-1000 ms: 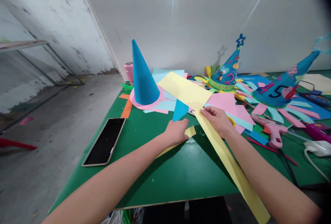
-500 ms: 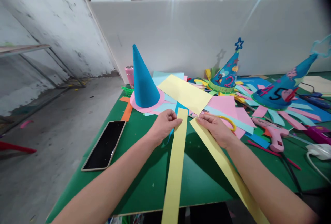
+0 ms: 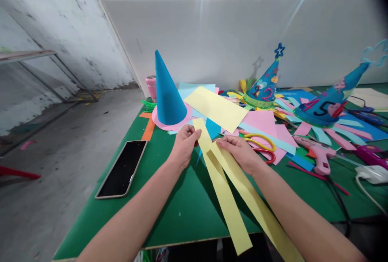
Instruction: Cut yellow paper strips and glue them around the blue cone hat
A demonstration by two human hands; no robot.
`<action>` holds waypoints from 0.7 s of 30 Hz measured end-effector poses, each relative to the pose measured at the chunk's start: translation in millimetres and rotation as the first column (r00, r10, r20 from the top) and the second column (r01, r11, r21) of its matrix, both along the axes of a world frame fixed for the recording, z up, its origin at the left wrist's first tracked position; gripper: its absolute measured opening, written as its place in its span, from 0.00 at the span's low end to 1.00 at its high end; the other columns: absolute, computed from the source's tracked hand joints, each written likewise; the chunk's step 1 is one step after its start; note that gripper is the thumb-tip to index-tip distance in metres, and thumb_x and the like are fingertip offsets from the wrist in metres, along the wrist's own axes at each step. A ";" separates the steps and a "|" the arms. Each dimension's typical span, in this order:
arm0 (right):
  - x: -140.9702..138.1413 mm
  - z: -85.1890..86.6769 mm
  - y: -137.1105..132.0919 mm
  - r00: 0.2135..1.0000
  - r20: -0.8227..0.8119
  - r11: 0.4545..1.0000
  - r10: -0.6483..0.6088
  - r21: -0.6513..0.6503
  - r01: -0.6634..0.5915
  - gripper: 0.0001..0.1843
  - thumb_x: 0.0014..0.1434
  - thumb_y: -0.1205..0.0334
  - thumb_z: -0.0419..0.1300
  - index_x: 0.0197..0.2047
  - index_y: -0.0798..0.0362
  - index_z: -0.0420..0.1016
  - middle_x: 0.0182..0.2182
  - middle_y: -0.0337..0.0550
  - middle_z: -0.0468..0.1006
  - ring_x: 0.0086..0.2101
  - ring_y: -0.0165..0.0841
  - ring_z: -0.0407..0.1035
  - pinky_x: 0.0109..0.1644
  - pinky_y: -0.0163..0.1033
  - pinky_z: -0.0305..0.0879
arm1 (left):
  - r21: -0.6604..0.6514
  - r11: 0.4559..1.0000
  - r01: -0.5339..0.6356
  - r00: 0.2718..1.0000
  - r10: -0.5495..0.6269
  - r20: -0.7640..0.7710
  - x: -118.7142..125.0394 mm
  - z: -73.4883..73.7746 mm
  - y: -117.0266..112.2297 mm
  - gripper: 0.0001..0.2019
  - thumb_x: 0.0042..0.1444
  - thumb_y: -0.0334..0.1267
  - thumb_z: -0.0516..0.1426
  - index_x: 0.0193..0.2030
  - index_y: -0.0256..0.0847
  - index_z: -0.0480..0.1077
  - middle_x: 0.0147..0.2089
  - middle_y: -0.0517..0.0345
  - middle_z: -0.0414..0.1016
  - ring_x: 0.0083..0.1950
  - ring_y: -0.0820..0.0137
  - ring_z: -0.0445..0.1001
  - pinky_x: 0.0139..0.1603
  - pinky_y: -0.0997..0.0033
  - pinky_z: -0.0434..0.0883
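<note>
My left hand pinches the top end of a yellow paper strip, which slants down to the right past the table's front edge. Between thumb and fingers of my right hand is the end of a second yellow paper strip. That end lies across the first strip, and the rest runs under my right forearm out of view. Close to the right hand lie scissors with yellow and red handles. Beyond both hands a yellow paper sheet rests on other papers.
A blue paper cone stands on a pink disc. A phone lies at left on the green table. Two decorated party hats, a pink glue gun and a white plug are to the right. A white partition rises behind.
The left strip's top has moved left, and its lower end has swung right. My right hand has come left, laying its strip's end over the other strip. More of the scissors shows.
</note>
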State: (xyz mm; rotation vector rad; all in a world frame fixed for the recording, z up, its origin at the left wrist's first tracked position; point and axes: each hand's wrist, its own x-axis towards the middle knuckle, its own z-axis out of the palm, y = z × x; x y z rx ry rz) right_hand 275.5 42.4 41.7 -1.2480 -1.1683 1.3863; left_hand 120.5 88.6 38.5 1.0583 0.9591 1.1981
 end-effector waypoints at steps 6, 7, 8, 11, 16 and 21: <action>-4.4 -7.6 0.3 0.996 0.069 0.997 0.064 0.047 -0.068 0.17 0.46 0.49 0.61 0.22 0.55 0.66 0.17 0.31 0.61 0.19 0.22 0.52 0.22 0.31 0.47 | -0.025 0.999 -0.032 0.996 0.034 0.080 -1.6 -1.8 -1.3 0.07 0.57 0.37 0.53 0.36 0.34 0.66 0.30 0.62 0.67 0.26 0.78 0.67 0.26 0.75 0.67; -5.0 -8.7 1.0 0.995 0.082 0.996 0.064 0.060 -0.069 0.17 0.47 0.49 0.61 0.22 0.55 0.66 0.17 0.31 0.60 0.19 0.22 0.51 0.22 0.31 0.46 | -0.035 0.999 -0.031 0.995 0.034 0.098 -1.4 -2.0 -2.2 0.06 0.56 0.36 0.55 0.35 0.35 0.66 0.29 0.63 0.67 0.25 0.78 0.67 0.26 0.76 0.67; -5.6 -9.5 1.6 0.994 0.094 0.995 0.062 0.071 -0.069 0.17 0.47 0.49 0.60 0.22 0.55 0.66 0.17 0.31 0.59 0.19 0.23 0.50 0.22 0.31 0.45 | -0.047 0.999 -0.026 0.993 0.032 0.116 -1.2 -2.2 -3.2 0.05 0.54 0.35 0.56 0.33 0.35 0.65 0.27 0.64 0.67 0.25 0.79 0.67 0.26 0.77 0.67; -7.6 -10.8 3.0 0.991 0.118 0.993 0.055 0.095 -0.066 0.17 0.47 0.49 0.60 0.22 0.55 0.67 0.18 0.31 0.59 0.20 0.23 0.50 0.23 0.32 0.45 | -0.096 0.995 0.013 0.986 0.004 0.166 -0.2 -3.4 -5.8 0.08 0.46 0.35 0.61 0.30 0.36 0.66 0.25 0.65 0.69 0.25 0.78 0.68 0.27 0.78 0.66; -9.1 -12.8 3.9 0.992 0.115 0.993 0.044 0.104 -0.056 0.17 0.46 0.49 0.60 0.22 0.55 0.67 0.17 0.32 0.61 0.20 0.24 0.53 0.23 0.32 0.48 | -0.180 0.979 0.094 0.972 -0.051 0.230 2.2 -6.3 -6.7 0.11 0.46 0.38 0.60 0.34 0.34 0.70 0.28 0.54 0.75 0.30 0.68 0.74 0.31 0.70 0.70; -4.6 -11.9 13.3 0.996 0.069 0.985 -0.053 0.170 0.041 0.16 0.48 0.48 0.59 0.25 0.53 0.68 0.21 0.34 0.65 0.22 0.26 0.58 0.26 0.33 0.55 | -0.208 0.974 0.085 0.959 -0.023 0.284 5.4 -10.2 -9.1 0.08 0.48 0.36 0.58 0.33 0.32 0.70 0.30 0.50 0.76 0.35 0.65 0.75 0.39 0.67 0.71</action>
